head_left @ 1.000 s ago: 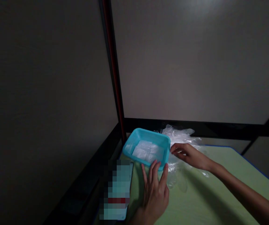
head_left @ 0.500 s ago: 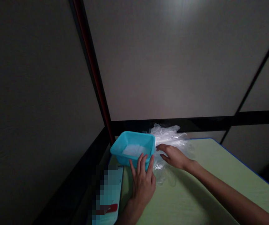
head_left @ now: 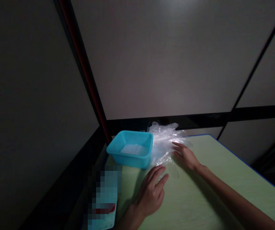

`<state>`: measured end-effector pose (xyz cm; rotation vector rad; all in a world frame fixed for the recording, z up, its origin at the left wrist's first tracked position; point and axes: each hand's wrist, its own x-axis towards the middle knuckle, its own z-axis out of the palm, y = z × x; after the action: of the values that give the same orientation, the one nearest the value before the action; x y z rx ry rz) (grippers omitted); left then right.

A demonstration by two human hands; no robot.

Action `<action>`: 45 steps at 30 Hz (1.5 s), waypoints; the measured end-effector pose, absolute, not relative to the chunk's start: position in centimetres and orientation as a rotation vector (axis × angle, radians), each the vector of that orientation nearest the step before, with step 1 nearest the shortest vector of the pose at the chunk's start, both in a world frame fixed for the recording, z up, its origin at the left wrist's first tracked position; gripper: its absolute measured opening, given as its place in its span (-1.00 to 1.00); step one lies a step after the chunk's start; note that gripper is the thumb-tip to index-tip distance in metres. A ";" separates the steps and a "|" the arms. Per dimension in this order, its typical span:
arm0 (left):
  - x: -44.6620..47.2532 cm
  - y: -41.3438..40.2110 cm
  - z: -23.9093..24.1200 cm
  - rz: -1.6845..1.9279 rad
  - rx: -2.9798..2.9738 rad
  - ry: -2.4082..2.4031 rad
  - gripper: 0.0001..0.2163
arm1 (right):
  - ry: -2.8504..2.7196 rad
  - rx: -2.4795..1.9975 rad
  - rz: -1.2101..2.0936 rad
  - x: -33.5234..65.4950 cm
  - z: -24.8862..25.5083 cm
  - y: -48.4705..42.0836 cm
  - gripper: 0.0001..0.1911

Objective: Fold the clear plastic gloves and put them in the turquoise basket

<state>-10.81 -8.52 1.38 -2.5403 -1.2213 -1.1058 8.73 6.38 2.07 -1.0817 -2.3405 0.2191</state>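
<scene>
A crumpled heap of clear plastic film or bags [head_left: 162,140] lies at the back of the green table, against the right side of a blue plastic basin [head_left: 130,159]. Something white and flat [head_left: 134,149] rests on the basin's floor. My right hand [head_left: 185,156] is at the right edge of the plastic, fingers stretched toward it; whether they touch it I cannot tell. In front of the basin and the plastic, my left hand [head_left: 153,190] has its fingers apart and nothing in it. Its fingertips are close to the near edge of the plastic.
The light green tabletop [head_left: 199,198] has a blue edge. At its left lies a flat pale-blue item with a red patch [head_left: 107,209], partly pixelated. Grey panels [head_left: 166,64] with dark trim rise behind the table and at the left.
My left hand has come away from the basin's near wall and shifted right toward the plastic. My right hand has moved right, away from the basin's rim. The view has shifted slightly.
</scene>
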 end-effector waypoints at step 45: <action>-7.4 -6.5 1.0 -2.088 -2.398 -2.096 -0.83 | -2.187 -0.763 1.026 14.0 3.6 -3.8 -0.70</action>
<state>-7.38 -6.53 1.04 -2.3980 -2.0962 -2.0876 14.03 -3.80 3.56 -0.7634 -2.1869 1.0264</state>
